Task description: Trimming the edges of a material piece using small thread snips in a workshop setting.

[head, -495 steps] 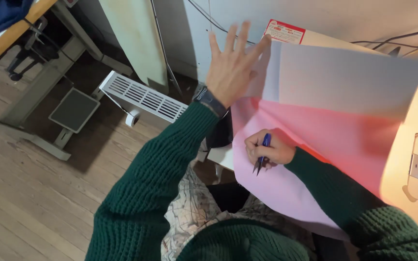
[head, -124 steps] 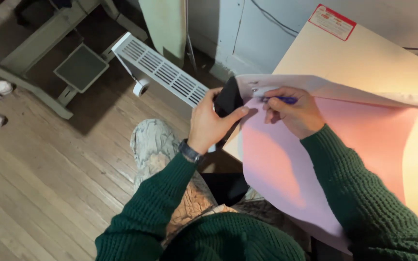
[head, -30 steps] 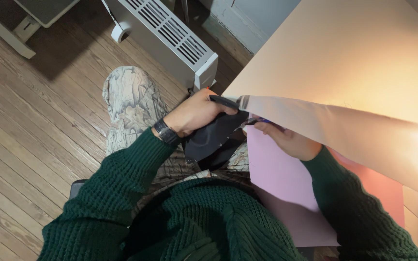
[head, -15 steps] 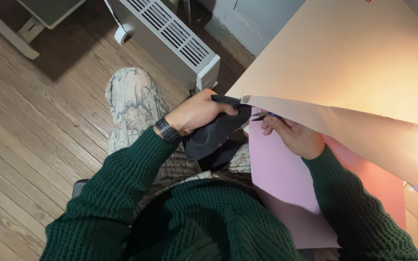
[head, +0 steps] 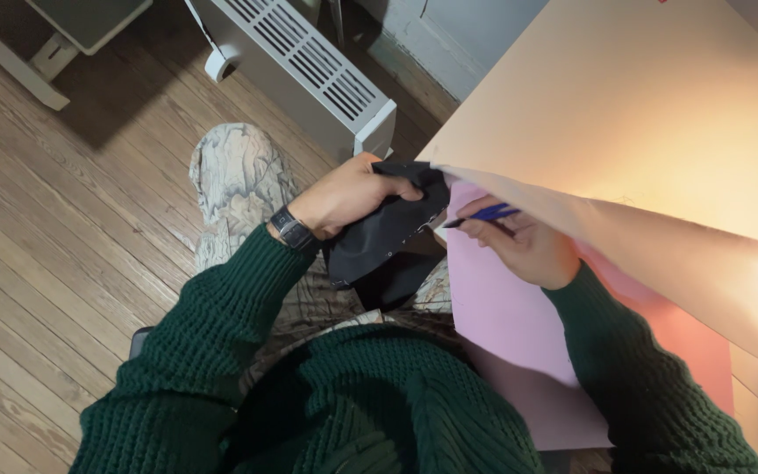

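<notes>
My left hand [head: 344,195], with a dark watch at the wrist, grips a piece of black fabric [head: 385,237] at the table's near left corner; the cloth hangs down over my lap. My right hand [head: 519,247] holds a blue pen [head: 484,214] and rests on a pink paper sheet [head: 511,325], its tip pointing at the fabric's edge. A large cream sheet [head: 625,149] is lifted and curls over my right hand, hiding part of the fingers. Both arms wear a dark green knitted sweater.
A white slatted radiator heater [head: 309,75] on wheels stands on the wooden plank floor [head: 63,228] just beyond my patterned knee [head: 243,180]. A grey stand base [head: 81,17] sits at the top left. The pink sheet turns orange-red [head: 686,342] toward the right.
Since a second ago my right hand with the pen has slid slightly up toward the fabric's edge. My left hand keeps its grip on the black cloth in the same place.
</notes>
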